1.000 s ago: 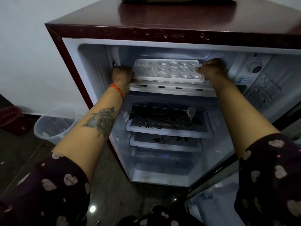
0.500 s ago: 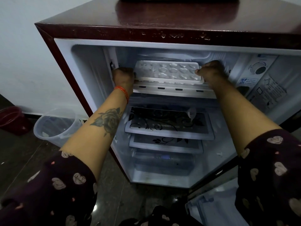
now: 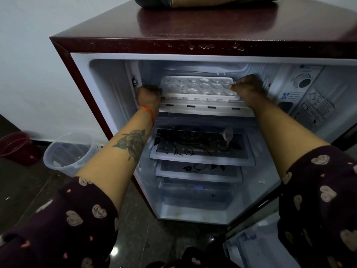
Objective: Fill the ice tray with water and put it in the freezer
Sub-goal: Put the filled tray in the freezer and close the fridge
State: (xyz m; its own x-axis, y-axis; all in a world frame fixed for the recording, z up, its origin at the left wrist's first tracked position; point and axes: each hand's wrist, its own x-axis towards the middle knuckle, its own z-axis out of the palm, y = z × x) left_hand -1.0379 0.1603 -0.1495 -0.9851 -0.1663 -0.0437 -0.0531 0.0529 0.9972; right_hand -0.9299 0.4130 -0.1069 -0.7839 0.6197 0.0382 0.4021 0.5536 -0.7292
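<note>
We have the ice tray (image 3: 199,88) level at the mouth of the freezer compartment (image 3: 193,70), at the top of the open fridge (image 3: 173,45). Our left hand (image 3: 148,95) grips its left end with the fingers curled round the edge, and our right hand (image 3: 246,88) pinches its right end, thumb on the rim. The tray's front edge sits just above the white ledge (image 3: 206,109) at the compartment's front; we cannot tell whether its underside already rests on the floor inside.

The main risk, as we judge it, is spilling. The cells look filled, so any tilt or jolt as we slide the tray in would slop water over the rim, down onto the glass shelves (image 3: 201,149) below. Pushing unevenly with one hand ahead of the other could skew the tray and catch a corner on the compartment's side wall. Our knuckles are close to the walls on both sides, so letting go may be awkward, and a snagged finger could jerk the tray. If we release before it lies flat, it could tip forward off the ledge.
</note>
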